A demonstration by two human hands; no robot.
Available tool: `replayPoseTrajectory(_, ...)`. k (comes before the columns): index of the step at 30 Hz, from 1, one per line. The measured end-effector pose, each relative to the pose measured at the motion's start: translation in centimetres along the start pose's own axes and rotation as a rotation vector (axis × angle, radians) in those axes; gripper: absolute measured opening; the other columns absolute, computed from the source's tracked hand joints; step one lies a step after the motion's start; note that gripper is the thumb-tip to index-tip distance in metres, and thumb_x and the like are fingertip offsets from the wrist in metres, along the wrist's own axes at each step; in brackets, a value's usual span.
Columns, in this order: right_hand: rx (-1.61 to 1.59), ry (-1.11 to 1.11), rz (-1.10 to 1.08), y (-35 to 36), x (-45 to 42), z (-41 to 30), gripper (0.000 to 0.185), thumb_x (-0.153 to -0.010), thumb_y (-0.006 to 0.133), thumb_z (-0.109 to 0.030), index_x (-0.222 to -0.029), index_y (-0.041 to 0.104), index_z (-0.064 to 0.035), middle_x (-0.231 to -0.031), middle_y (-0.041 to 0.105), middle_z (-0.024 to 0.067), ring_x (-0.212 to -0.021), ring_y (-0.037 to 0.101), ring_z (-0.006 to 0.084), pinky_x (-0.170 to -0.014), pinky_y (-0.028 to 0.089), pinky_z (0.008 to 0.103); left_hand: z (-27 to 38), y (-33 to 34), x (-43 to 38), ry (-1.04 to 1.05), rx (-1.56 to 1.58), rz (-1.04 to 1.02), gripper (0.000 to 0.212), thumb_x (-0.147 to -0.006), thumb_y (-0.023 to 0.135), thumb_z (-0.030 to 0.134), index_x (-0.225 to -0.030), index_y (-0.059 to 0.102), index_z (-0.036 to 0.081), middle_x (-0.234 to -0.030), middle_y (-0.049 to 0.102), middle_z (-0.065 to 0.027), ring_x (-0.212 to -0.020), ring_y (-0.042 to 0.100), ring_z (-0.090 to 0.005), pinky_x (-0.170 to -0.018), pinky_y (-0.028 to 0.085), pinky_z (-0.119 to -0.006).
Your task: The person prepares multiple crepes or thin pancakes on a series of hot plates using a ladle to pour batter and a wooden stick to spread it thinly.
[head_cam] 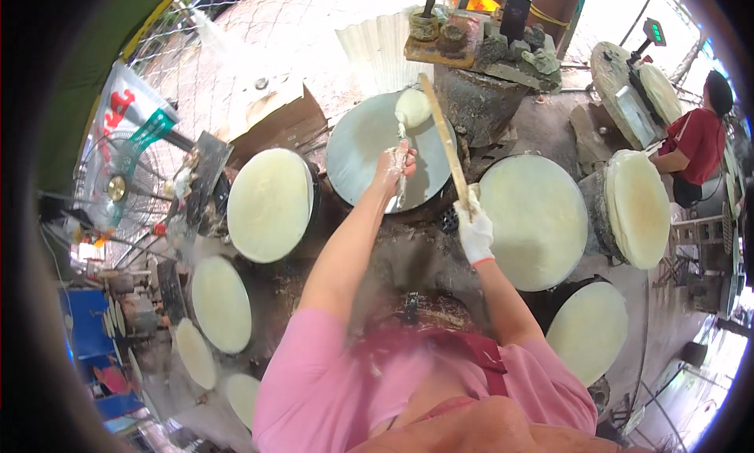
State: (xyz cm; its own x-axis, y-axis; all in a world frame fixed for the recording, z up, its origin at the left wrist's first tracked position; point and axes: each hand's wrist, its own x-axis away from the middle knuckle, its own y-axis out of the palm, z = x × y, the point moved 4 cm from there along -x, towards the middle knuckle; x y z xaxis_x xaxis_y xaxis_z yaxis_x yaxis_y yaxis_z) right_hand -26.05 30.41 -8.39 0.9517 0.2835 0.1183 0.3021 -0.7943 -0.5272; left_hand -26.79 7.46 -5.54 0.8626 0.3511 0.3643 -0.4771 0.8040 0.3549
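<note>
My bare left hand point(398, 165), smeared with pale batter, grips the batter-coated handle of a ladle or similar tool. The far end of that handle meets a pale round mass of batter point(413, 108) at the back of a round grey metal griddle point(359, 152). In a white knitted glove, my right hand point(475, 232) holds a long flat wooden stick point(443, 132), which slants up over the griddle's right side. To the right of the griddle lies a large round pale sheet point(533, 223) on its own plate; another pale round sheet point(270, 205) stands on the left.
More round griddles with pale sheets point(221, 304) curve around both sides. A soot-stained drum point(480, 108) stands behind, beside a board with a brush in a pot point(424, 26). A cardboard piece point(283, 123) and a fan point(116, 188) are at left. A person in red works far right.
</note>
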Motion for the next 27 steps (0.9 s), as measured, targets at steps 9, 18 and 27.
replayPoseTrajectory(9, -0.142, 0.258, 0.000, 9.2, -2.7, 2.1, 0.039, -0.088, 0.056, -0.031, -0.120, 0.057, -0.0089, -0.077, 0.061, 0.0099, -0.071, 0.060, 0.0214, -0.063, 0.046, 0.0363, -0.1, -9.3, -3.4, 0.480, -0.973, 0.338, 0.032, -0.085, 0.064, 0.021, -0.102, 0.055, -0.005, -0.081, 0.064, -0.0186, -0.070, 0.063, -0.0321, -0.062, 0.049, -0.038)
replayPoseTrajectory(18, -0.329, 0.236, 0.068, 7.9, -3.4, 0.4, 0.043, -0.091, 0.055, -0.022, -0.127, 0.051, 0.0009, -0.088, 0.061, -0.0005, -0.079, 0.052, 0.0058, -0.073, 0.042, 0.0195, 6.7, -19.0, 0.8, 0.564, -0.796, 0.235, 0.015, -0.092, 0.054, 0.014, -0.098, 0.052, 0.000, -0.075, 0.058, -0.0211, -0.070, 0.059, -0.0366, -0.062, 0.046, -0.038)
replayPoseTrajectory(27, -0.177, 0.180, 0.067, 6.4, -6.5, 0.0, 0.038, -0.090, 0.059, -0.020, -0.121, 0.057, 0.0006, -0.099, 0.065, 0.0033, -0.093, 0.059, 0.0099, -0.081, 0.046, 0.0250, 6.1, -22.7, 7.3, 0.287, -0.820, 0.265, 0.012, -0.091, 0.055, 0.012, -0.086, 0.053, 0.001, -0.063, 0.049, -0.0076, -0.057, 0.046, -0.0146, -0.055, 0.042, -0.031)
